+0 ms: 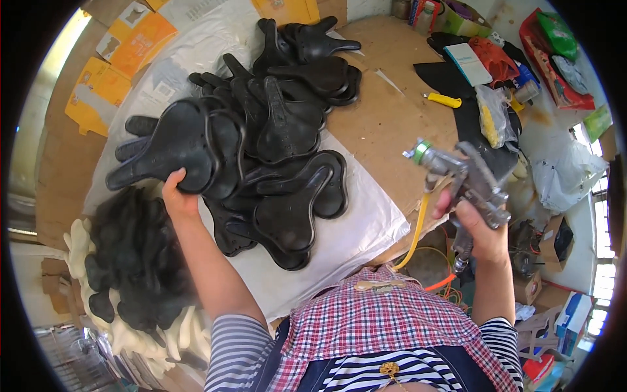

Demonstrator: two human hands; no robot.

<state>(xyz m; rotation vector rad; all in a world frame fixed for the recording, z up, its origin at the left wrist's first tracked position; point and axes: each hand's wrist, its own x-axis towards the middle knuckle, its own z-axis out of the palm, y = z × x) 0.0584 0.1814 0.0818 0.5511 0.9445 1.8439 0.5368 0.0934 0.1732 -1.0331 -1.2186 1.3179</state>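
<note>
You held a saddle point(186, 140) and spray gun point(480, 179).
Your left fingers point(176, 177) clamped the saddle's edge; your right fingers point(466, 212) wrapped the spray gun. Printing marked orange cardboard point(147, 47).

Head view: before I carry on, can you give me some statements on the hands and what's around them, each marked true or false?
1. The left hand holds a black saddle. True.
2. The spray gun is in the left hand. False: the right hand holds it.
3. A yellow hose runs to the spray gun. True.
4. The yellow-handled tool lies among the saddles. False: it lies apart from them, beyond the spray gun.
5. White sheeting lies under the saddles. True.
</note>
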